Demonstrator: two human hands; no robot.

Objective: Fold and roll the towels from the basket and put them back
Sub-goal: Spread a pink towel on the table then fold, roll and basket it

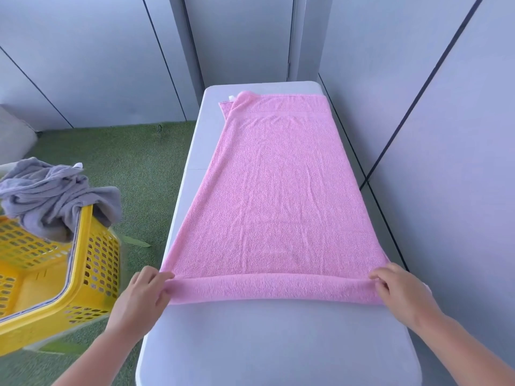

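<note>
A pink towel (276, 190) lies folded lengthwise on the narrow white table (276, 344), reaching to its far end. The towel's near end is turned over into a low roll across its width. My left hand (142, 296) pinches the roll's left end. At the roll's right end, my right hand (401, 291) grips the cloth. A yellow perforated basket (92, 263) stands on the floor to the left, with a grey towel (53, 196) draped over its rim.
Green artificial turf (133, 162) covers the floor left of the table. Pale wall panels (446, 135) close in behind and along the right side of the table. A pale cushion-like object (14, 135) sits at the far left edge.
</note>
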